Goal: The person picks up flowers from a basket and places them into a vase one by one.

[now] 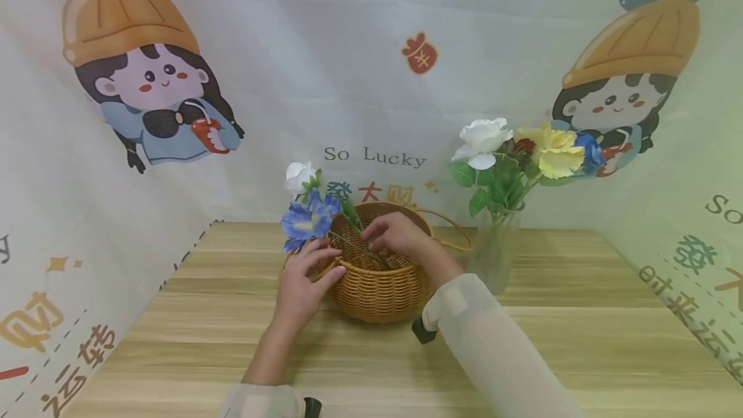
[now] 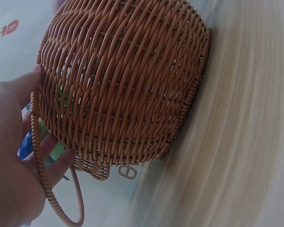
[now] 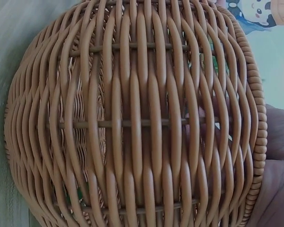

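A brown wicker basket (image 1: pixel 377 292) sits on the table with a white rose (image 1: pixel 299 177) and a blue flower (image 1: pixel 307 219) leaning out over its left side, their stems slanting down inside. My left hand (image 1: pixel 304 279) grips the basket's left side. The left wrist view has its thumb (image 2: pixel 31 82) at the rim and its fingers behind the looped handle (image 2: pixel 42 170). Over the back right of the opening, my right hand (image 1: pixel 400 237) reaches in, bent fingertips pinching the white rose's green stem (image 1: pixel 352 215). In the right wrist view, basket weave (image 3: pixel 137 113) hides most of that hand.
A clear vase (image 1: pixel 496 257) stands right of the basket, close to my right forearm, holding a white rose (image 1: pixel 483 140), yellow flowers (image 1: pixel 560 152), a blue flower (image 1: pixel 591 150) and dark red ones. A printed cloth (image 1: pixel 348 69) hangs behind the wooden table (image 1: pixel 226 315).
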The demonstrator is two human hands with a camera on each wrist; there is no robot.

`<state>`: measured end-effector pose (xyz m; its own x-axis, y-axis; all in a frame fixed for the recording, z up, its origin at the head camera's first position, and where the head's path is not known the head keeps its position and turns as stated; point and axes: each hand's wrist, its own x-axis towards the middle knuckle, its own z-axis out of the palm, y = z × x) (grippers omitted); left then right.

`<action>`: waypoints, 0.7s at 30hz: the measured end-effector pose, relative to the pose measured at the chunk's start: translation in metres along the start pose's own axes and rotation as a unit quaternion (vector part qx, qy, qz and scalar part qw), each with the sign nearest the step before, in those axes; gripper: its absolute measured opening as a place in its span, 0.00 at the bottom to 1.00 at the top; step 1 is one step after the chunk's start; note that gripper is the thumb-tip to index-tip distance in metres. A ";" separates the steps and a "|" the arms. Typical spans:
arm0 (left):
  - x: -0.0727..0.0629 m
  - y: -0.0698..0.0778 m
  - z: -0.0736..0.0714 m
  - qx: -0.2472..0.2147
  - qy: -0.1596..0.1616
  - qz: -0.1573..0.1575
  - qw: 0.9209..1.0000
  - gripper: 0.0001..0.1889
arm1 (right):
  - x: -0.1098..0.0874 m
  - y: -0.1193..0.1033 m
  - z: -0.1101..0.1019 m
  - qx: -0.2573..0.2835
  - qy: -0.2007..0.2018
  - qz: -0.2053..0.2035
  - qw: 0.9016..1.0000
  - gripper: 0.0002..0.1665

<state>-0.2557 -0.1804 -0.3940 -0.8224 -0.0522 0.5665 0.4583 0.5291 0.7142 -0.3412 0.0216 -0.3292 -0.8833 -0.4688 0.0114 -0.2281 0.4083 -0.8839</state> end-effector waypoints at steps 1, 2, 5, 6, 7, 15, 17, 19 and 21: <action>0.000 0.000 0.000 -0.001 0.000 0.000 1.000 0.16 | -0.001 0.000 0.000 0.002 0.009 -0.002 1.000 0.12; 0.000 -0.001 0.001 -0.001 0.000 0.002 1.000 0.16 | -0.001 -0.001 0.000 0.005 0.018 -0.005 1.000 0.11; 0.000 -0.001 0.001 -0.001 0.003 0.011 1.000 0.15 | -0.001 -0.001 0.000 0.009 0.045 -0.010 0.999 0.09; 0.000 -0.001 0.002 -0.001 0.003 0.014 1.000 0.15 | -0.001 -0.001 0.000 0.010 0.052 -0.008 0.999 0.09; 0.000 -0.001 0.001 -0.001 0.004 0.016 1.000 0.15 | -0.001 -0.002 0.000 0.011 0.058 -0.006 0.998 0.08; 0.000 -0.001 0.002 -0.006 0.005 0.015 1.000 0.15 | -0.003 -0.001 0.000 -0.010 0.097 0.001 0.995 0.12; 0.000 0.000 0.002 -0.009 0.006 0.016 1.000 0.15 | -0.004 -0.002 -0.001 -0.019 0.113 -0.005 0.993 0.13; 0.000 0.000 0.001 -0.011 0.007 0.017 1.000 0.15 | -0.004 -0.003 -0.001 -0.026 0.128 -0.010 0.991 0.14; 0.000 0.000 0.001 -0.011 0.007 0.017 1.000 0.15 | -0.005 -0.003 -0.001 -0.027 0.142 -0.012 0.990 0.14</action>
<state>-0.2560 -0.1797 -0.3941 -0.8016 -0.0459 0.5961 0.4937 0.5114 0.7034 -0.3368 0.0235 -0.3258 -0.9549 -0.2439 0.1694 -0.2652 0.4442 -0.8558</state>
